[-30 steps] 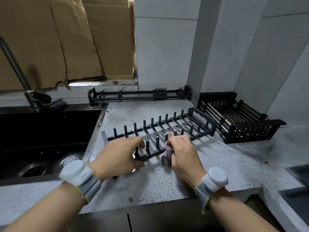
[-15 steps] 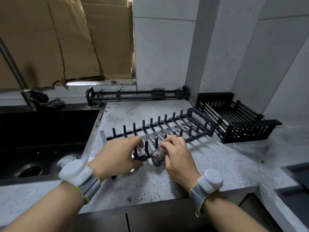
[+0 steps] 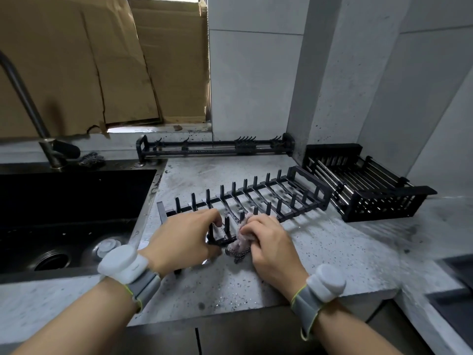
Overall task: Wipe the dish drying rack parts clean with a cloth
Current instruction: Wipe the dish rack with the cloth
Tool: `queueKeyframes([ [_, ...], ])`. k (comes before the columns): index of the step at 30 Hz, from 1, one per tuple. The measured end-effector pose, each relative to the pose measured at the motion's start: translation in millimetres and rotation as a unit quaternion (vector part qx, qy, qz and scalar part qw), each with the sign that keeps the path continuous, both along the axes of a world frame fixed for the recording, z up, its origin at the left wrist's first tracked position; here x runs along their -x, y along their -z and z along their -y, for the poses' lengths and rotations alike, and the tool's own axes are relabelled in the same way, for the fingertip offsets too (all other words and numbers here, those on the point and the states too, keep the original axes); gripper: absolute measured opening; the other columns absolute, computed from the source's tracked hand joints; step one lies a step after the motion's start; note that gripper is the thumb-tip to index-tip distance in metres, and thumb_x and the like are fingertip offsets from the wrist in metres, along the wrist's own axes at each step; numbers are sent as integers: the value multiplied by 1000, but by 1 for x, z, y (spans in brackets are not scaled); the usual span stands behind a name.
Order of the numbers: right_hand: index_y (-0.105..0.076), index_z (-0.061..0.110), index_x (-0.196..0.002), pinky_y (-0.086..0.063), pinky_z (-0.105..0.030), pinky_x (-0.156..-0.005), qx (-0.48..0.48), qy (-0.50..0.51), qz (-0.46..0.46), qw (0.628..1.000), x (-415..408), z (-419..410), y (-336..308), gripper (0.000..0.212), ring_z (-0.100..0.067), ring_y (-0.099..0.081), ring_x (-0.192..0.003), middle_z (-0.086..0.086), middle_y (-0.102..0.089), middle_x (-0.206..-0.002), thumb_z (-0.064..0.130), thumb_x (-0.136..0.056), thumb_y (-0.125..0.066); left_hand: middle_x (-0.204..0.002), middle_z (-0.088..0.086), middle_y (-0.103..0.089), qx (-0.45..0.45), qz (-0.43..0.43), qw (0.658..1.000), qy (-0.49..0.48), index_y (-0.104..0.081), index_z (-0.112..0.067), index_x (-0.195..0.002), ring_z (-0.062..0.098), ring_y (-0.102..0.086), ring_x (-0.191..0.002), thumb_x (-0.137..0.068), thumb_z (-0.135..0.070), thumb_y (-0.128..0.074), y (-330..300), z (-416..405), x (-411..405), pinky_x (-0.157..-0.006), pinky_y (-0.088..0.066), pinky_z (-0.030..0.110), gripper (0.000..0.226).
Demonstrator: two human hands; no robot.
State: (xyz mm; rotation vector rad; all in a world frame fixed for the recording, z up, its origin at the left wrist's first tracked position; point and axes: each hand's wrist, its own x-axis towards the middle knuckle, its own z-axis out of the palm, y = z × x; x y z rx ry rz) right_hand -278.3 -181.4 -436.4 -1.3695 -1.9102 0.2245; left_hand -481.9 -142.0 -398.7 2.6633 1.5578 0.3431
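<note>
While the left hand [image 3: 183, 243] grips the plate rack [image 3: 258, 198] beside the sink [image 3: 76, 201], the right hand [image 3: 266, 242] rubs a bunched cloth [image 3: 240, 243] on its near rail; remaining pegs likely follow.

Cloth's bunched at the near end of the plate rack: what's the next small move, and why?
Probably slide the cloth rightward along the plate rack to the next pegs. The left hand grips the near end, the right hand pinches the cloth, and the far pegs look unreached.

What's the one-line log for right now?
left hand: grips plate rack | right hand: wipes with cloth | basket: untouched
</note>
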Motion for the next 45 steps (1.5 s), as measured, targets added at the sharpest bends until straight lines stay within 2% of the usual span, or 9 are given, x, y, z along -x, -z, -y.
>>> queueKeyframes([
  [4,-74,10,-88,-42,-14,-90,-22,-41,-25,999,-4,7,-11,24,-2,-53,-101,8,-63,-100,0,-82,-53,-102,-20,-61,2,1,1000,-3,-49,-39,-112,11,-59,-87,-75,-57,-69,-1,1,0,-76,-53,36,46],
  [9,-64,13,-117,-37,-19,-102,-43,23,103,993,13,5,4,35,-17,-45,-115,1,-47,-125,3,-85,-55,-103,-19,-61,8,-1,1000,-3,-49,-39,-114,11,-58,-89,-76,-50,-68,-3,1,-1,-77,-52,36,44],
  [15,-58,16,-106,-49,-31,-92,-19,45,208,977,20,1,1,25,-21,-40,-109,-3,-44,-122,4,-83,-54,-102,-20,-60,11,1,1000,-7,-50,-39,-113,10,-57,-89,-75,-50,-70,-3,1,0,-77,-52,34,44],
  [20,-65,16,-104,-37,-15,-83,-20,12,160,987,-5,3,-10,25,-10,-38,-96,4,-51,-109,5,-87,-51,-104,-21,-60,4,-1,1000,-6,-50,-38,-115,10,-58,-90,-78,-55,-69,-4,4,0,-79,-52,33,45],
  [25,-69,5,-111,-38,-18,-84,-23,107,121,987,-62,6,-7,33,-12,-41,-93,4,-50,-101,3,-83,-52,-103,-23,-59,10,5,1000,-9,-49,-42,-116,9,-58,-90,-75,-57,-68,-2,1,1,-78,-53,35,48],
  [31,-65,10,-116,-49,-30,-82,-34,62,226,971,-57,-5,-1,34,-19,-42,-94,-3,-50,-106,3,-84,-61,-103,-22,-59,5,3,1000,-6,-48,-42,-115,9,-58,-89,-76,-59,-68,0,0,1,-78,-53,36,47],
  [37,-50,16,-112,-47,-27,-78,14,91,341,936,-34,-12,-12,25,-22,-41,-96,-7,-47,-114,8,-89,-49,-104,-21,-60,2,-1,1000,-5,-49,-40,-114,11,-59,-88,-75,-55,-66,0,0,0,-75,-53,35,45],
  [42,-54,14,-115,-45,-33,-92,54,65,235,968,-36,-16,-16,28,-18,-41,-100,-2,-46,-110,7,-88,-46,-105,-21,-61,-5,-1,1000,-5,-50,-39,-115,10,-59,-88,-78,-54,-65,-2,2,-1,-75,-54,35,43],
  [45,-59,11,-120,-45,-29,-88,30,84,175,981,-55,-11,-14,35,-16,-46,-96,-1,-51,-107,3,-87,-47,-105,-21,-60,-8,-1,1000,-1,-49,-39,-114,9,-59,-87,-78,-53,-65,-1,2,-2,-74,-54,34,42],
])
